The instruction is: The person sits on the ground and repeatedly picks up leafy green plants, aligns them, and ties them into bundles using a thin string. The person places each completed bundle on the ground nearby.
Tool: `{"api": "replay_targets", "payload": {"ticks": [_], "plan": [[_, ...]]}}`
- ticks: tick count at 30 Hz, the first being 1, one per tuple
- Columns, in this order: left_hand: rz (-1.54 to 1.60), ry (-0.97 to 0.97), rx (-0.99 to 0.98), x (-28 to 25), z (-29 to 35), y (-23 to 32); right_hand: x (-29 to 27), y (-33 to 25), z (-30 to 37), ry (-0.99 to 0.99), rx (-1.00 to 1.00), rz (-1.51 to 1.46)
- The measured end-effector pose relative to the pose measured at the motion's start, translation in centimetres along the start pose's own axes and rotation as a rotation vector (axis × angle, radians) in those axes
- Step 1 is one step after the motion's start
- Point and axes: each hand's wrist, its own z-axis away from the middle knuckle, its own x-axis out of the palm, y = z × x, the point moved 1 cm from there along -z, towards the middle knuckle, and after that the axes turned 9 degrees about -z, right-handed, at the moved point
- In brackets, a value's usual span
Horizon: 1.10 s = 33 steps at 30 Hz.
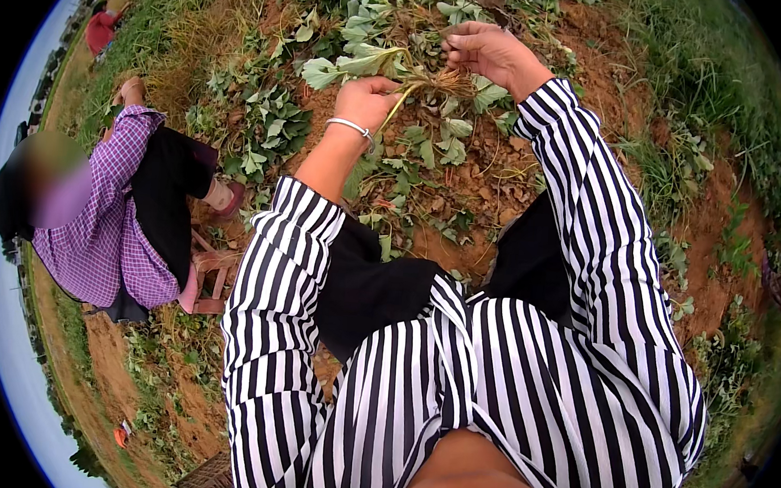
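My left hand [364, 105], with a pale bangle at its wrist, is closed around the stem of a small leafy plant [372, 61]. Its lobed green leaves spread above my knuckles. Thin brown roots [447, 85] fan out to the right of the fingers. Just above those roots, my right hand [491, 53] has its thumb and fingers pinched together. What sits between its fingertips is too small to make out. Beneath both hands lie more cut or pulled leafy plants [450, 140] over reddish soil.
At the left a person [97, 217] in a purple checked shirt sits on a low stool [212, 273]. Farther off is another person in red [102, 30]. A heap of green plants [277, 125] lies left of my hands; tall grass [696, 66] borders the right.
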Motion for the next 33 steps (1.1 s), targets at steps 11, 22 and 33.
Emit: {"api": "replay_targets", "payload": {"ticks": [11,22,33], "plan": [[-0.303,0.043,0.042,0.4,-1.2,-0.9,2.3,2.8,-1.4,0.049,-0.219,0.872],[0.374,-0.146,-0.194,0.3,-0.1,2.4,-2.0,0.6,0.0,0.391,-0.293,-0.009],[0.526,-0.231,-0.219,0.6,0.7,2.8,-16.1,-1.1,2.8,0.738,-0.283,0.358]]}}
